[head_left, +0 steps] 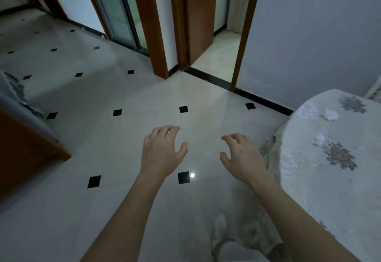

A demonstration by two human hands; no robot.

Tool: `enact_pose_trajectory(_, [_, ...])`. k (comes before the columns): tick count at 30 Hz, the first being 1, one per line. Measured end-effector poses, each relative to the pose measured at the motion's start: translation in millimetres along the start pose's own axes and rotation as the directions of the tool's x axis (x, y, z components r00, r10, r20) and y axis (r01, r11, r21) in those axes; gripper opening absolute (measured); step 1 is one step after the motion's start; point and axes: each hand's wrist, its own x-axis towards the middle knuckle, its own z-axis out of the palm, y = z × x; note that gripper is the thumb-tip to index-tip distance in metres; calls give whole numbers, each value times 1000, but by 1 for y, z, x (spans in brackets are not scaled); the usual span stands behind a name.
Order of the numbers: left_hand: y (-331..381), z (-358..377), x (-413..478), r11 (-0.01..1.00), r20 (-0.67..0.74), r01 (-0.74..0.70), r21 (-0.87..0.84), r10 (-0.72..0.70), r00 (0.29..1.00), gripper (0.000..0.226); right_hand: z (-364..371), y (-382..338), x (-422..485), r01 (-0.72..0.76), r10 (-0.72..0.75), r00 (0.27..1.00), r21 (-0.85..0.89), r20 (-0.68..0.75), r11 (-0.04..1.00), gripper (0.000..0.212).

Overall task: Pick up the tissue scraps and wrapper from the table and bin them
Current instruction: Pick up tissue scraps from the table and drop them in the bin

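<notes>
A round table (305, 179) with a pale flowered cloth stands at the right. Two white tissue scraps lie on it: one far (331, 115), one nearer (318, 139). I cannot make out a wrapper or a bin. My left hand (161, 150) and my right hand (242, 156) hover over the tiled floor left of the table, palms down, fingers spread and curled, holding nothing. My right hand is a short way left of the table's edge, apart from the scraps.
Pale floor tiles with small black diamonds (183, 109) stretch ahead. An open wooden door (201, 14) and a sliding glass door (115, 7) are at the back. A wooden piece of furniture (24, 148) with a cloth sits at the left. My foot (221, 232) is below.
</notes>
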Motion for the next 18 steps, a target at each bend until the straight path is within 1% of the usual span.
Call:
enact_pose_trajectory(6, [23,46,101,993,8,-112,-28,112,994,46,14,51,77,-99,99,995,-16,-34,995,43])
enact_pose_trajectory(10, [48,73,188,987,21,-162,-13,163,986,45,18,98,141,-168,169,984,16,-57,986,42])
enact_pose_trajectory(15, [91,97,296,978,53,-208,-26,209,976,47,5,159,226,-208,208,975,11,-82,978,43])
enact_pose_trajectory(18, [116,114,348,966,67,-254,-42,256,964,49,-6,192,267,-248,251,962,38,-110,968,43])
